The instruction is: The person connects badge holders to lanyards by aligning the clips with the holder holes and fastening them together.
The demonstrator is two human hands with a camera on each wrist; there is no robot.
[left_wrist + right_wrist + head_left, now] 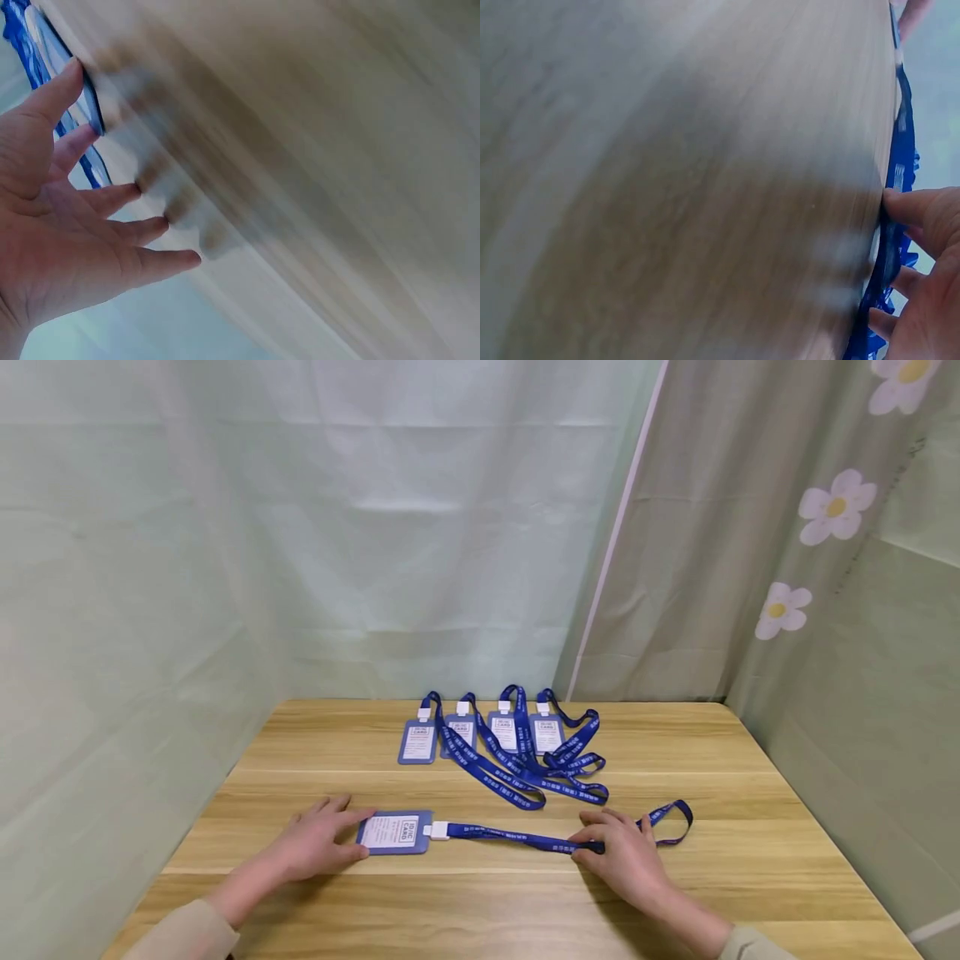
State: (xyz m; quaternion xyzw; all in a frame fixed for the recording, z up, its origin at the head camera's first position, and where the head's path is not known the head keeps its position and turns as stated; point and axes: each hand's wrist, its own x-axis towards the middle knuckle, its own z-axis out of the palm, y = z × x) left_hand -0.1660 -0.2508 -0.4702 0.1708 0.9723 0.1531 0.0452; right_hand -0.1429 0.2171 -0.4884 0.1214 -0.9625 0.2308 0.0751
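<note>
A blue badge holder (393, 832) with a white ID/IC card lies sideways near the front of the table, its white clip (439, 831) pointing right. My left hand (318, 839) holds its left end, thumb at the near corner and index finger at the far one. In the left wrist view, the other fingers of the left hand (82, 210) spread out over the wood. From the clip a blue lanyard (510, 835) with white print runs nearly straight to my right hand (621, 852), which pinches the strap between thumb and fingers. The lanyard's looped end (678, 814) sticks out beyond that hand.
Several more blue badge holders (417, 742) stand in a row at the back of the wooden table (315, 743), clips away from me. Their lanyards (517, 777) lie overlapping, trailing forward and right. Pale curtains (450, 527) hang behind and beside the table.
</note>
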